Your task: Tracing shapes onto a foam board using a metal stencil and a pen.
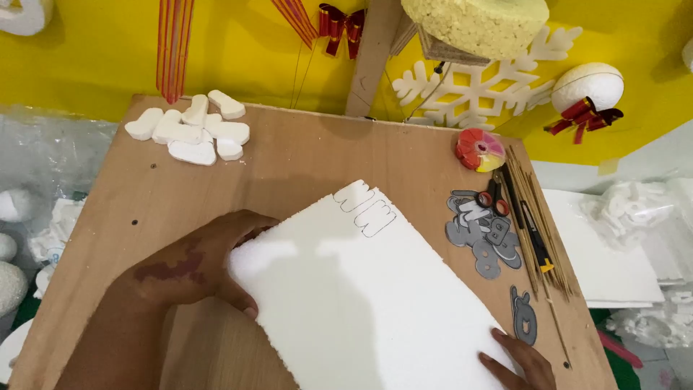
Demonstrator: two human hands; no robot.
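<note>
White foam fills the middle of my view: a large rectangular foam sheet (368,296) lies tilted across the wooden board (303,152), with pencilled letter outlines (367,208) near its upper corner. My left hand (198,263) grips the sheet's left edge, fingers curled around and under it with the thumb showing on the near side. My right hand (521,361) sits at the sheet's lower right, fingers pressed flat against the edge rather than wrapped around it; only part of that hand is in view, so I cannot tell whether anything is pinched underneath. Up at the board's far left corner lies a heap of cut white foam pieces (195,130). To the right of the sheet I see grey cut-out letters (485,235) with small red-handled scissors (493,198) resting on them, a bundle of thin wooden sticks (538,217) alongside, and a black-and-yellow craft knife (535,242) lying over the sticks. A red and yellow ball (480,149) sits just beyond the sticks, near the yellow wall (86,50).
</note>
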